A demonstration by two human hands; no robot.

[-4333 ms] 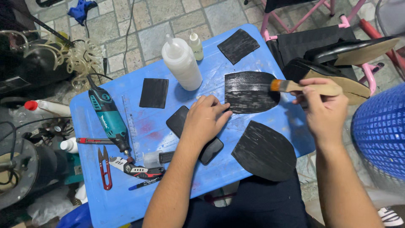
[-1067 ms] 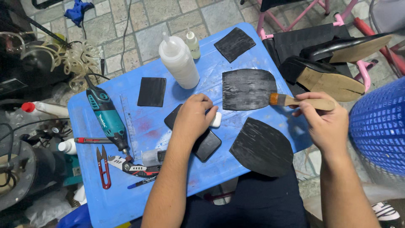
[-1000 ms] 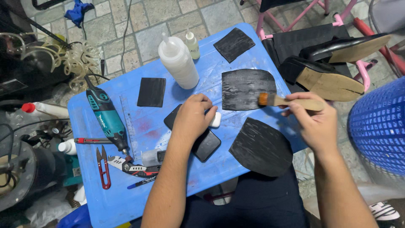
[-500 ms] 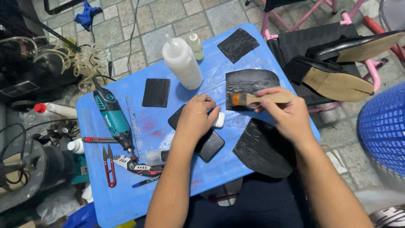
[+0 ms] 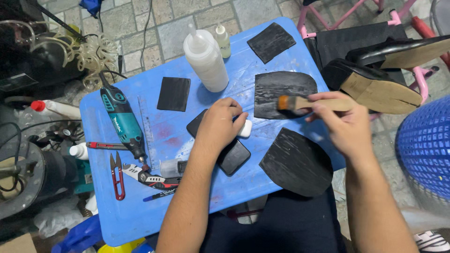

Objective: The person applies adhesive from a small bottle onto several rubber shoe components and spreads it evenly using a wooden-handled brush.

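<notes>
My right hand (image 5: 344, 124) grips a wooden-handled brush (image 5: 300, 103), whose bristles rest on a black rubber sole piece (image 5: 276, 86) on the blue table (image 5: 159, 206). My left hand (image 5: 220, 126) lies on a small white container (image 5: 245, 128) that sits over a black rectangular piece (image 5: 234, 157). A second, larger black sole piece (image 5: 295, 161) lies near the table's front right edge, just below my right hand.
A large white squeeze bottle (image 5: 206, 61) and a small bottle (image 5: 223, 41) stand at the back. Black rubber squares (image 5: 173, 93) (image 5: 271, 42), a teal rotary tool (image 5: 121, 119), red snips (image 5: 117, 175) and a utility knife (image 5: 150, 177) lie around. Shoes (image 5: 375, 89) rest on a pink stool; blue basket (image 5: 424, 145) at right.
My right hand swept the brush left across the sole piece, then back toward the right. My left hand stayed on the white container.
</notes>
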